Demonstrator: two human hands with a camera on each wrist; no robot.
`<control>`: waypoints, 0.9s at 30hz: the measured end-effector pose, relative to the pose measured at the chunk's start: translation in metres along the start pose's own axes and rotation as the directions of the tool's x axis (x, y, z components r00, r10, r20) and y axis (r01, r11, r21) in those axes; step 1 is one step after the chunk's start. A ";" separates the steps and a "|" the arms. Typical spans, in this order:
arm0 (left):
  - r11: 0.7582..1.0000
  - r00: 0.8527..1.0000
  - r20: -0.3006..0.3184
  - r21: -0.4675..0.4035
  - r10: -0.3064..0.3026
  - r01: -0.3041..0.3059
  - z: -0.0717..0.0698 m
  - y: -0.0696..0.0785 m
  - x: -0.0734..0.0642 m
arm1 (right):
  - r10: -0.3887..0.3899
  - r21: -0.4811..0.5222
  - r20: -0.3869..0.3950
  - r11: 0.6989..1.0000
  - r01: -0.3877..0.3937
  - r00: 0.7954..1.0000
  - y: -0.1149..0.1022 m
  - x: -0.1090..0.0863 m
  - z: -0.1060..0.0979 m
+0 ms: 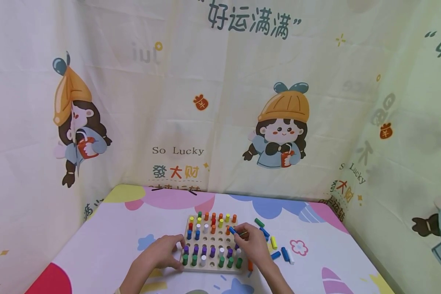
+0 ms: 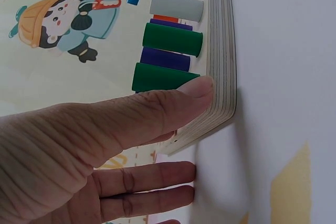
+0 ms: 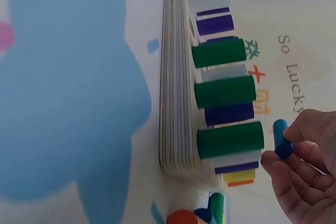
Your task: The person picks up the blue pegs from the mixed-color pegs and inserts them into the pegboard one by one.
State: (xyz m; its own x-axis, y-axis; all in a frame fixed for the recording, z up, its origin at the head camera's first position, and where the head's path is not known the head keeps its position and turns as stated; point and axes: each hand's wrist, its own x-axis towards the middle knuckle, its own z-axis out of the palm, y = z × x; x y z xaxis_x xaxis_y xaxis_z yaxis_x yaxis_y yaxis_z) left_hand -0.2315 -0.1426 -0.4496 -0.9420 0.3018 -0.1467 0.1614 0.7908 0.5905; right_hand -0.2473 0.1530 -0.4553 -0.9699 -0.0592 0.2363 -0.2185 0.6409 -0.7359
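A wooden pegboard (image 1: 211,269) stands on the table with coloured pegs upright in many holes; bare holes show mostly in the middle rows. My left hand (image 1: 164,250) rests at its left edge, the thumb at the near left corner beside a green peg (image 2: 165,78). In the left wrist view two other fingers lie straight below the corner. My right hand (image 1: 252,241) pinches a blue peg (image 1: 232,230) between thumb and fingers, above the board's right side. The right wrist view shows this blue peg (image 3: 282,137) tilted, beyond the front row of green pegs (image 3: 231,140).
Loose pegs lie right of the board: a green peg (image 1: 259,222), a yellow peg (image 1: 273,242), a white peg (image 1: 291,257) and several blue pegs (image 1: 285,254). An orange peg (image 1: 250,265) lies by the near right corner. A printed cloth (image 1: 224,122) hangs behind the table.
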 end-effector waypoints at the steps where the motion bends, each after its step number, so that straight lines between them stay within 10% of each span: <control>1: 1.000 1.000 0.001 0.000 0.001 -0.001 0.000 0.000 0.000 | -0.009 0.003 0.002 1.000 0.009 1.000 -0.001 0.000 0.001; 27: 1.000 1.000 0.014 -0.012 0.023 -0.023 -0.002 -0.001 0.000 | -0.056 0.016 0.088 0.998 0.055 0.995 -0.020 0.003 0.031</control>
State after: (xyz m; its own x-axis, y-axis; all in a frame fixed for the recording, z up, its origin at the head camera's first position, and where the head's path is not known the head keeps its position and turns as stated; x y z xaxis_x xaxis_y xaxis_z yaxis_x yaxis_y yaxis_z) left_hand -0.2318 -0.1441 -0.4487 -0.9338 0.3274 -0.1444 0.1794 0.7774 0.6029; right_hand -0.2494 0.1165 -0.4593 -0.9619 -0.1617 0.2206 -0.2728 0.6245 -0.7318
